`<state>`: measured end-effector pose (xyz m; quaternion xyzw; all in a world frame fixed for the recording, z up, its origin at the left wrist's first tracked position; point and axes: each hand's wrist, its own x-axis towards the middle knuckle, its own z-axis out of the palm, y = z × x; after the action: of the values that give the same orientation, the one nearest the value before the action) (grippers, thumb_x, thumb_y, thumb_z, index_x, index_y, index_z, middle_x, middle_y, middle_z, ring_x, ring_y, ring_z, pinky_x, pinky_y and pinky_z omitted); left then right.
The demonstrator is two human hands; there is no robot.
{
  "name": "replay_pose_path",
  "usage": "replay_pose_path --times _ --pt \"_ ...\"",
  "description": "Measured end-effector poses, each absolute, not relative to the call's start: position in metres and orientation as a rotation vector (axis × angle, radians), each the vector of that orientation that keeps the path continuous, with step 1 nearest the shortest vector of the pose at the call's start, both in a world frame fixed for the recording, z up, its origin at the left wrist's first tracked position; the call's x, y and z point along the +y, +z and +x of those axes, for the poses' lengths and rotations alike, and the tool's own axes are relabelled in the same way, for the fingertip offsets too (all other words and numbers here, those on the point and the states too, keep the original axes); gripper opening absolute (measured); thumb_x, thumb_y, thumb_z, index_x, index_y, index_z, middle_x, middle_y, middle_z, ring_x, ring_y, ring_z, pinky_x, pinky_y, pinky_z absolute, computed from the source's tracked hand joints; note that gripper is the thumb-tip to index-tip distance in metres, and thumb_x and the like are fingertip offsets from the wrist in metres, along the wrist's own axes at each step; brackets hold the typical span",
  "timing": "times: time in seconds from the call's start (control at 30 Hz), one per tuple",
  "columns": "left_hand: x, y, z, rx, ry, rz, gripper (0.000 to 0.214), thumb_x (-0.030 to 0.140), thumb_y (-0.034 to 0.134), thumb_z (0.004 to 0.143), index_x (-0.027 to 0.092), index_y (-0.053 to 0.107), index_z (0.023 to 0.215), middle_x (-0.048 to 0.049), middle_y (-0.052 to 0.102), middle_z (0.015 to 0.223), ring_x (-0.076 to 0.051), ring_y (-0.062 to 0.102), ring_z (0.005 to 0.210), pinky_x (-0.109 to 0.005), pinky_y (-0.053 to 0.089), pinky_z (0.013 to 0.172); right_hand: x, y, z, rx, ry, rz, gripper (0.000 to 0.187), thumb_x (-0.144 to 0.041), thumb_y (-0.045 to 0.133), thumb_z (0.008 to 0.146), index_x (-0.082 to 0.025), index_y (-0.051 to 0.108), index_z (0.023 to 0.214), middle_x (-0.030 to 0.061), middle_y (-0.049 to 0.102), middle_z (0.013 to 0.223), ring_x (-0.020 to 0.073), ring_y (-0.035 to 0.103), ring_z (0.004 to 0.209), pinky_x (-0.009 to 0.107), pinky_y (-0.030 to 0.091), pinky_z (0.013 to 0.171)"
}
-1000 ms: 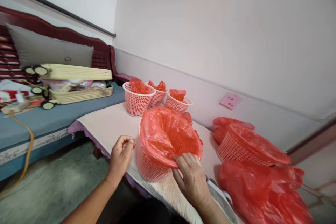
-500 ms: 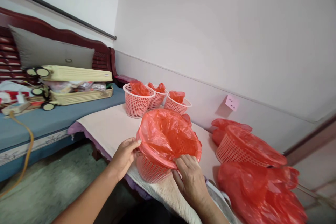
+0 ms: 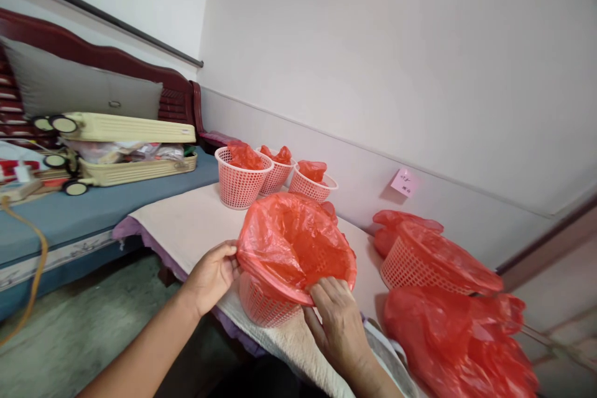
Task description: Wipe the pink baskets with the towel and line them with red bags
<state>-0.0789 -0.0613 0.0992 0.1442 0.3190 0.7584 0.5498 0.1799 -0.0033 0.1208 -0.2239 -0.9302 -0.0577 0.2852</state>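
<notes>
A thin red plastic bag (image 3: 275, 230) lines a pink perforated basket (image 3: 268, 303), its mouth folded over the rim all round. At the rim's left side, my left hand (image 3: 211, 277) pinches the bag's folded edge between thumb and fingers. My right hand (image 3: 336, 317) grips the near right part of the rim, fingers curled inside over the bag and thumb below outside. The basket stands upright near the front edge of a cream cloth (image 3: 186, 224). The bag's bottom inside the basket is hidden.
Several more baskets stand by the wall, including a white-rimmed pink basket (image 3: 237, 186) holding a crumpled red bag. At right are a bag-lined basket (image 3: 410, 261) and a heap of red bags (image 3: 452, 336). An open yellow suitcase (image 3: 135, 168) lies on the bed at left.
My left thumb has shifted slightly at the rim, and the left hand sits a little farther left. My right hand keeps its grip. The whole view has shifted slightly.
</notes>
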Motion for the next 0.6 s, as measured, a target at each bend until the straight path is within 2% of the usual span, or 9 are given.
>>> replay_pose_path --times 0.23,0.33,0.47,0.6 --pt "-0.060 0.109 -0.084 0.767 1.723 0.341 0.015 0.011 0.052 0.094 0.014 0.065 0.088 -0.0008 0.069 0.079 -0.010 0.066 0.067 -0.025 0.058 0.066 -0.003 0.121 0.180 -2.472 -0.163 -0.582 0.013 -0.010 0.050 0.090 -0.019 0.052 0.080 0.0033 0.054 0.077 0.0208 0.044 0.073 0.034 0.027 0.069" --pt "-0.061 0.111 -0.088 0.786 1.697 0.411 0.010 0.013 0.060 0.090 0.013 0.067 0.084 -0.0028 0.070 0.077 -0.010 0.066 0.066 -0.023 0.058 0.066 -0.004 0.121 0.181 -2.465 -0.168 -0.580 0.013 -0.010 0.051 0.089 -0.019 0.051 0.079 0.0031 0.053 0.077 0.0209 0.043 0.073 0.034 0.027 0.069" --pt "-0.063 0.113 -0.100 0.830 1.620 0.502 0.006 0.010 0.074 0.077 0.010 0.068 0.076 -0.0049 0.068 0.072 -0.012 0.064 0.062 -0.023 0.058 0.063 -0.005 0.121 0.182 -2.474 -0.164 -0.574 0.012 -0.010 0.051 0.089 -0.019 0.053 0.082 0.0028 0.053 0.077 0.0210 0.043 0.073 0.034 0.027 0.069" --pt "-0.067 0.117 -0.109 0.878 1.614 0.552 0.009 0.012 0.077 0.075 0.010 0.068 0.074 -0.0074 0.070 0.075 -0.015 0.067 0.067 -0.026 0.060 0.068 -0.005 0.121 0.182 -2.485 -0.144 -0.582 0.010 -0.010 0.053 0.089 -0.019 0.054 0.083 0.0032 0.054 0.078 0.0214 0.044 0.074 0.034 0.027 0.070"
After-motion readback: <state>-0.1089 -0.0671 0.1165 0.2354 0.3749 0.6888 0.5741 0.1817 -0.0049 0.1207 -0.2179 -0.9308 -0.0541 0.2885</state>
